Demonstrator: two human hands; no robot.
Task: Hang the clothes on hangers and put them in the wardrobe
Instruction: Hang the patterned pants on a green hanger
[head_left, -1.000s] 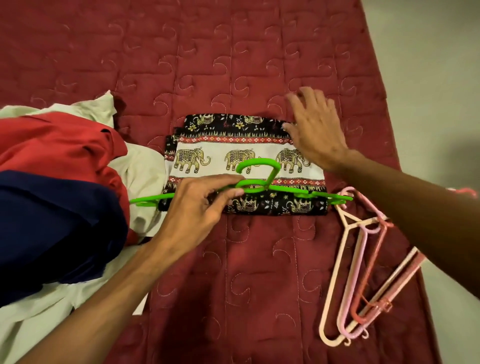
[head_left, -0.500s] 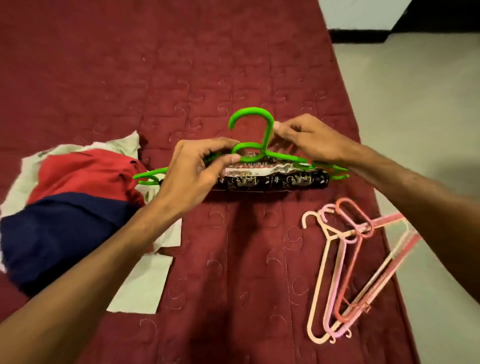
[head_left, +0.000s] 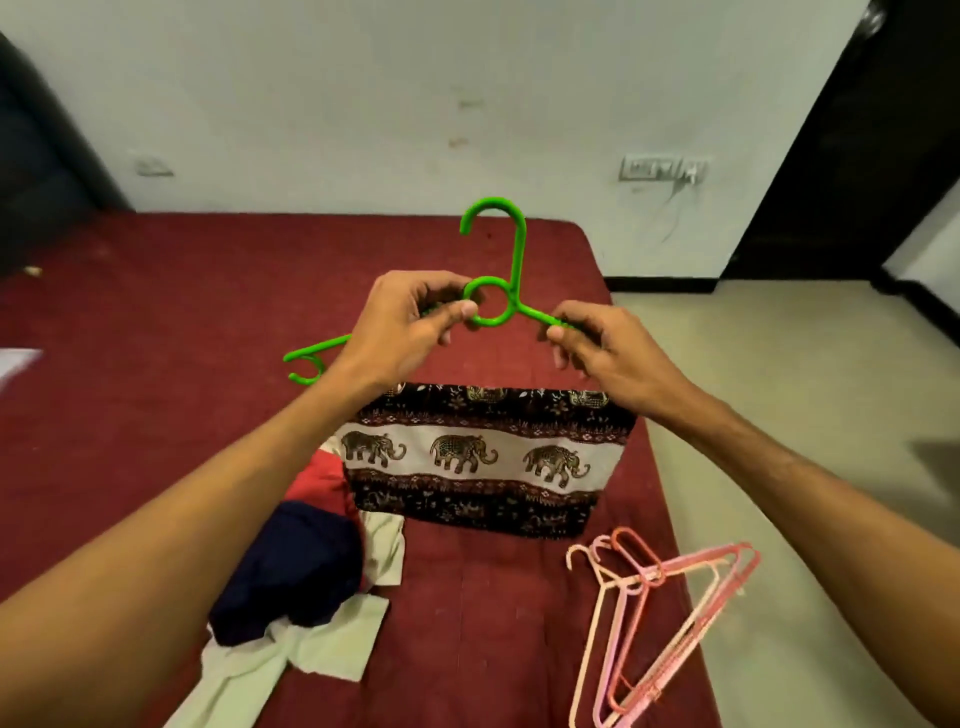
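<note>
A green plastic hanger (head_left: 511, 270) is held up in the air above the red bed (head_left: 156, 322), hook pointing up. My left hand (head_left: 410, 327) pinches it at the ring below the hook. My right hand (head_left: 597, 353) grips its right shoulder. From the hanger's bar hangs a folded black and white cloth with elephant print (head_left: 483, 462), its lower edge just above the bedspread. The hanger's bar is hidden behind my hands and the cloth.
A heap of red, navy and white clothes (head_left: 311, 571) lies on the bed at the lower left. Several pink and cream hangers (head_left: 654, 618) lie at the bed's right edge. Beyond are a white wall, beige floor (head_left: 805, 415) and a dark doorway (head_left: 841, 156).
Both hands have lifted the green hanger off the bed, and the elephant cloth now hangs from it. My view has tilted up to show the wall.
</note>
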